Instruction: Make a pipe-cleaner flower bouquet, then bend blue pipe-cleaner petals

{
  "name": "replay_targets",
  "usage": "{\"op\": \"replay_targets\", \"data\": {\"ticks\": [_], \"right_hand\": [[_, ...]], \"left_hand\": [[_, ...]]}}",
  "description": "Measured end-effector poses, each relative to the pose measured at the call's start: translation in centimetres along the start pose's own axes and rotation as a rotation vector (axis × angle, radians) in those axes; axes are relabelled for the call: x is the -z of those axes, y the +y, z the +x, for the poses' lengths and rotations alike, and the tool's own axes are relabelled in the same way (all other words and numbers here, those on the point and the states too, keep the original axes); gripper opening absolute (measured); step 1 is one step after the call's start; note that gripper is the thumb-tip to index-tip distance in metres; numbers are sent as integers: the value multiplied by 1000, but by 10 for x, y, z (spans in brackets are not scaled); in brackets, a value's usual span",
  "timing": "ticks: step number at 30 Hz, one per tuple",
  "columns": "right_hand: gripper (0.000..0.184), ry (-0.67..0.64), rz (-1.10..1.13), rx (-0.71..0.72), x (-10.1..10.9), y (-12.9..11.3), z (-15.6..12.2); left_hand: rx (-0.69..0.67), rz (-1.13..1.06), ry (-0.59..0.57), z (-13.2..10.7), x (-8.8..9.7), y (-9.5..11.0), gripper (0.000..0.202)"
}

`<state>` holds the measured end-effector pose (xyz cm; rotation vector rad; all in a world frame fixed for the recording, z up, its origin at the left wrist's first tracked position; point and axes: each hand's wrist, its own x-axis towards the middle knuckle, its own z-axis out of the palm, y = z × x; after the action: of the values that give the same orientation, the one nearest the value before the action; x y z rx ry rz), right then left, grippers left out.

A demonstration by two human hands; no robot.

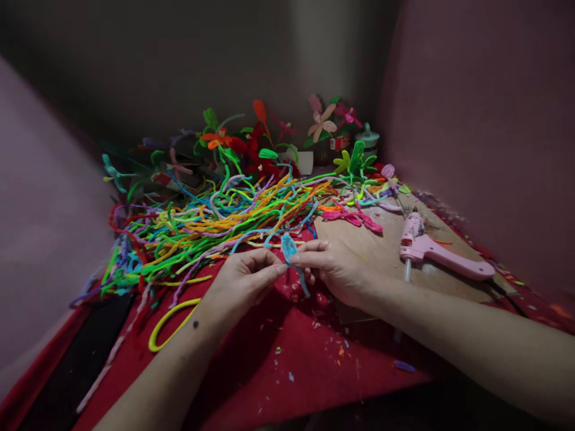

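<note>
Between my two hands is a light blue pipe cleaner [288,244], bent into a narrow loop at the top with a loose tail hanging below. My left hand [245,275] pinches its lower left side between thumb and forefinger. From the right, my right hand [332,269] grips the loop's base with its fingertips; some of those fingers are hidden behind the palm. Just beyond the hands lies a large heap of pipe cleaners [233,221] in many colours. A yellow pipe cleaner [155,335] curves beside my left wrist.
A pink glue gun [444,254] rests on a brown board [372,239] at right. Pipe-cleaner flowers [321,123] and a lidded jar [367,137] stand at the back. Scraps dot the red cloth [269,383]. A dark flat object [76,359] lies at left.
</note>
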<state>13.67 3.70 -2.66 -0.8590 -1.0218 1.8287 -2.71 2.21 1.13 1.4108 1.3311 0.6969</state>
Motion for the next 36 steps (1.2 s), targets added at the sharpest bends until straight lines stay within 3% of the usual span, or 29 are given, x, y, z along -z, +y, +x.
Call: {"op": "replay_targets", "data": {"ticks": [4,10,16,18,25,36], "right_hand": [[23,50,-70,-2,-4,-2,-2],[23,61,-169,40,-4,0,-6],[12,64,-293,78,-7,-1,-11],[7,34,-229,76,-8,-2,-11],[18,-168,86,-22,1,1,-4],[23,-176,127,-113,3,0,-3]], "left_hand": [[-40,33,11,-3,0,-2,26],[-254,225,155,-5,-3,-2,20],[-228,26,117,2,-4,-7,9],[-212,-54,116,1,-4,-6,6],[-236,-253,84,0,0,-4,2],[-249,-215,98,1,1,-4,3]]}}
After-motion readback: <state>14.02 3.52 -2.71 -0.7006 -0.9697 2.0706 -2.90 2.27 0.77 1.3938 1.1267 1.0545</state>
